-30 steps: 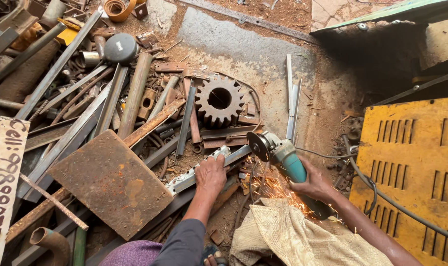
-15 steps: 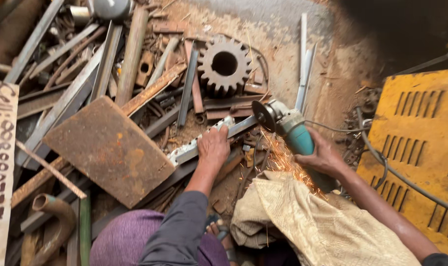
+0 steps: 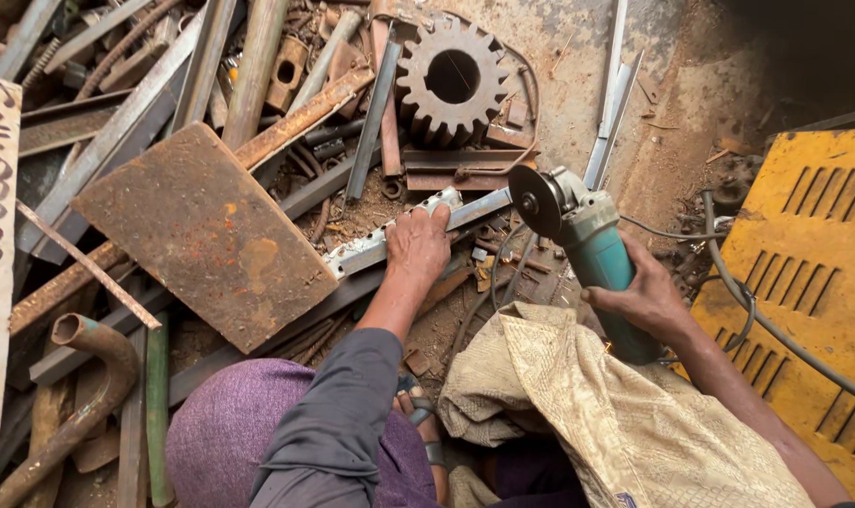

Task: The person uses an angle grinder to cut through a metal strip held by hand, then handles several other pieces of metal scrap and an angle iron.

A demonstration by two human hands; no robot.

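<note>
Scrap metal covers the dirt floor (image 3: pixel 691 85) of a workshop, seen from above the person's lap. Nearest the camera lie a purple garment (image 3: pixel 230 423) and a tan cloth (image 3: pixel 597 414) draped over the knees. Just beyond, the right hand (image 3: pixel 649 301) is wrapped tight around the teal body of an angle grinder (image 3: pixel 587 245), whose disc (image 3: pixel 536 200) points toward the end of a pale metal strip (image 3: pixel 399 240). The left hand (image 3: pixel 418 246) presses flat on that strip, fingers closed over its upper edge, pinning it against the bars beneath. No sparks show, and whether the disc touches the strip I cannot tell.

To grind well here, the holding hand should stay well back from the disc, the strip should sit firm so it cannot chatter, and the loose cloth should be kept away from the wheel. The cable (image 3: pixel 757 315) trailing over the yellow slotted panel (image 3: pixel 813 245) wants slack.

Beside the left hand lies a rusty flat plate (image 3: pixel 202 235); farther off sits a large gear (image 3: pixel 451 80) among rods and angle bars.
</note>
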